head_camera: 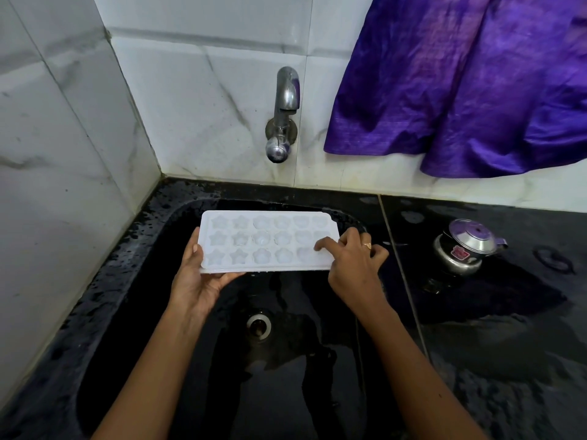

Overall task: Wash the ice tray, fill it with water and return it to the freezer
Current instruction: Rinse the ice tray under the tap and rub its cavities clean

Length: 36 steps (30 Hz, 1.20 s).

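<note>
Tray (266, 241): white, cells facing up, roughly level. I am holding it in the air over the black sink (127, 306), below the tap (284, 112) and above the drain (259, 325).

Left hand (197, 277): I am gripping the tray's near left corner, with my thumb on the top rim and my fingers underneath.

Right hand (352, 258): I am curling my fingers over the tray's right end and pressing my index fingertip onto a near-row cell. My thumb is sitting at the near right corner.

Table (508, 360): wet and black, carrying a small steel pot (463, 249) to the right of the sink. A purple cloth (470, 84) is hanging above it.
</note>
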Each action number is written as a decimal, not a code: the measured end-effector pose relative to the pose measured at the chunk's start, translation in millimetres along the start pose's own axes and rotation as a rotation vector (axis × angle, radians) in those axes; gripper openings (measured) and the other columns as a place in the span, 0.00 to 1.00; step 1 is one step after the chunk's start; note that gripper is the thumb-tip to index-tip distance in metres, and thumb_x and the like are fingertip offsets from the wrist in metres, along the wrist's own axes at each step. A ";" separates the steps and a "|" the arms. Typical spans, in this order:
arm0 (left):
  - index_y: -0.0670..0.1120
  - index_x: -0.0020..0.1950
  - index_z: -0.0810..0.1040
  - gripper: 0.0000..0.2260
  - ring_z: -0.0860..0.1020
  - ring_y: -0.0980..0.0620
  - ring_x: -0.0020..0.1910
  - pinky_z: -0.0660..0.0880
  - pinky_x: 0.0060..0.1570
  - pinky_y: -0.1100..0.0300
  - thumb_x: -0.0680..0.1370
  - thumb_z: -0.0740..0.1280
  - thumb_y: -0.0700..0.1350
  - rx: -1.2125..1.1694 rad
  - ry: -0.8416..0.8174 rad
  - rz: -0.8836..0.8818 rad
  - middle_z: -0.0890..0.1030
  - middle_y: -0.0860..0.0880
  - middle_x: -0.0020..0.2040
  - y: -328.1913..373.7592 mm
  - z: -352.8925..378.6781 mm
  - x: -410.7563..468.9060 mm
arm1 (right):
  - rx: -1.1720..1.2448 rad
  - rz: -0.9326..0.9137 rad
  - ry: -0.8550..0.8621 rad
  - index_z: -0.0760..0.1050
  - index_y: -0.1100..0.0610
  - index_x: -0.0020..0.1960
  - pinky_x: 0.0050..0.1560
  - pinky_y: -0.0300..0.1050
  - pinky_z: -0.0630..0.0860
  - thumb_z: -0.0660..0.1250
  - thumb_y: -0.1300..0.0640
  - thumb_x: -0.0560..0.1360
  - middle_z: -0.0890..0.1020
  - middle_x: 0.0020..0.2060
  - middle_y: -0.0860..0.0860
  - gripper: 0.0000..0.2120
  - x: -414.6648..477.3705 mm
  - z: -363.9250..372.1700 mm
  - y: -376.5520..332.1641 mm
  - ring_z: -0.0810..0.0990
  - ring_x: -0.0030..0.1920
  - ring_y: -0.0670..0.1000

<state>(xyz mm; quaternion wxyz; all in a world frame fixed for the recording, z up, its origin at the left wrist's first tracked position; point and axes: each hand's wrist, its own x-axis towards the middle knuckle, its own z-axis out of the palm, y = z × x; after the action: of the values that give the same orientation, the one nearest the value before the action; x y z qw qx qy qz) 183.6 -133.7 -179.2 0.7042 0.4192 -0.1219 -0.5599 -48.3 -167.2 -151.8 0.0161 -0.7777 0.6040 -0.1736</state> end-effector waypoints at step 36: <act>0.53 0.65 0.72 0.13 0.80 0.47 0.51 0.81 0.33 0.47 0.83 0.54 0.47 -0.013 -0.031 0.006 0.80 0.49 0.56 2.0 9.4 -4.0 | 0.037 -0.090 -0.033 0.73 0.43 0.59 0.54 0.48 0.48 0.56 0.71 0.66 0.59 0.47 0.48 0.31 0.9 -1.9 -33.5 0.60 0.54 0.51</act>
<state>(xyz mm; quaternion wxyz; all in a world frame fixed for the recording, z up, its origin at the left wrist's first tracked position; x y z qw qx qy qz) 177.5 -134.4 -170.7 0.7067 0.4055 -0.1304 -0.5649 -17.4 -158.6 -141.9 0.0326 -0.8065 0.5647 -0.1724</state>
